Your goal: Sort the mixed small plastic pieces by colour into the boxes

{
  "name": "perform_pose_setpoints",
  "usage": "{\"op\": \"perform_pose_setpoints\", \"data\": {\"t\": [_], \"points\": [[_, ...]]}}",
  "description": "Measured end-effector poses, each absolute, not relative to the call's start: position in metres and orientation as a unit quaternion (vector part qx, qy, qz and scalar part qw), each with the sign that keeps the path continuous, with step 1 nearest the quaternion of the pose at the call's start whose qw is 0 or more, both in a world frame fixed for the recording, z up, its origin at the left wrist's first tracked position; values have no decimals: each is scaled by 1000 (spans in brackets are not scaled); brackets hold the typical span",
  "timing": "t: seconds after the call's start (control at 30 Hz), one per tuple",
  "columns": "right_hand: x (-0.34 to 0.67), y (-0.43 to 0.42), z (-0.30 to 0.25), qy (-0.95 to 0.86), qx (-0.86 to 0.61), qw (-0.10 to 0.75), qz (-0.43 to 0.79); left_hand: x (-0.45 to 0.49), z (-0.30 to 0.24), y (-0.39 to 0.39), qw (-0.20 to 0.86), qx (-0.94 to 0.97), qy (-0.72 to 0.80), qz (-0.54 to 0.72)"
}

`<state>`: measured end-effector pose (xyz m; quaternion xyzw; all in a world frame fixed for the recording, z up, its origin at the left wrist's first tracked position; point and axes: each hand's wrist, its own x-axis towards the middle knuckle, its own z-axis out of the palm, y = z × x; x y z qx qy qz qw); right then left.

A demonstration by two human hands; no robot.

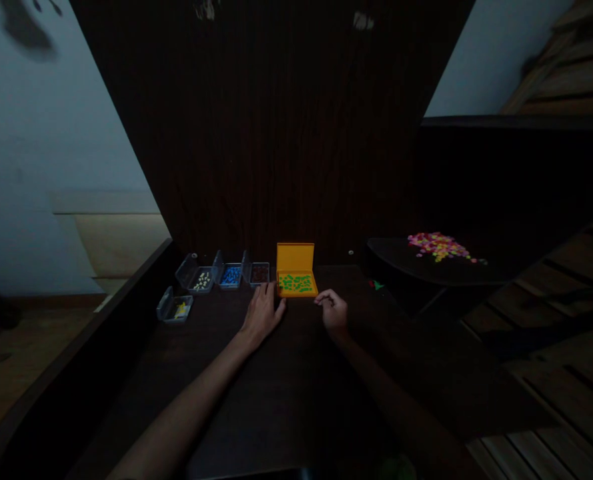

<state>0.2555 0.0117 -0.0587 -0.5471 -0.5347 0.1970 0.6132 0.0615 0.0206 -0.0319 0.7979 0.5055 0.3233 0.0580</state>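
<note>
A yellow hinged box (pixel 295 257) stands with its lid up at the back of the dark table, and small green pieces (pixel 296 283) are scattered across its inside. My left hand (pixel 262 310) lies palm down at the box's left side, fingers stretched and thumb apart, its fingertips near a clear box of brown pieces (pixel 260 273). By the box's front right corner is my right hand (pixel 334 311), its fingers curled in. Whatever those fingers may hold is hidden or too small to make out.
Clear lidded boxes hold blue pieces (pixel 231 275), cream pieces (pixel 202 280) and yellow pieces (pixel 180 309) on the left. A heap of pink and yellow bits (pixel 439 246) lies on a raised dark shelf (pixel 391 252) at right. A small green and red item (pixel 376 285) sits below it.
</note>
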Motion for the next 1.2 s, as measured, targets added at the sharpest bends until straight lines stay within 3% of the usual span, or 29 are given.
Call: {"op": "perform_pose_setpoints", "data": {"t": [0.6,1.2], "points": [[292,115,-41,-497,-603,557,280,66,-58,23,42,804,495,328],[279,134,-3,-531,-640,486,269,66,-45,15,87,816,517,243]]}}
